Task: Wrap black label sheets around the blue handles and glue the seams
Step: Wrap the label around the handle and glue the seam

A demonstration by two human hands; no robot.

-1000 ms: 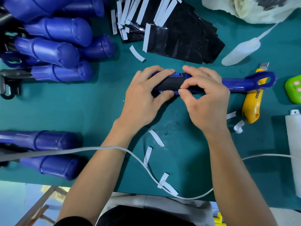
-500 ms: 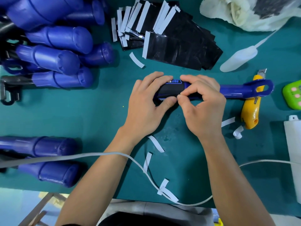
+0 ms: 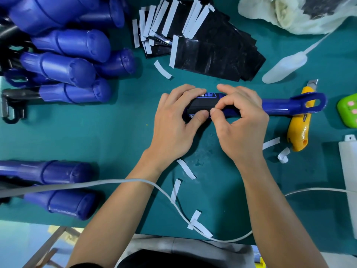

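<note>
A blue handle (image 3: pixel 286 106) lies across the middle of the green table, its looped end pointing right. A black label sheet (image 3: pixel 201 104) is wrapped around its thick left end, with blue printed edges showing. My left hand (image 3: pixel 173 120) grips that wrapped end, fingers over the top and thumb at the near side. My right hand (image 3: pixel 241 120) curls over the handle just to the right, thumb and forefinger pinching at the label's edge beside my left thumb. A fanned stack of black label sheets (image 3: pixel 212 53) with white backing strips lies beyond the hands.
Several blue handles (image 3: pixel 63 66) are piled at upper left, two more (image 3: pixel 58 190) at lower left. Peeled white strips (image 3: pixel 186 169) litter the table. A yellow utility knife (image 3: pixel 298 130), white glue bottle (image 3: pixel 284 67), green object (image 3: pixel 347 111), white cable (image 3: pixel 116 182) and plastic bag (image 3: pixel 289 14) surround the work spot.
Both hands stay on the handle with little shift. My right thumb and forefinger have closed in at the label's edge next to my left thumb.
</note>
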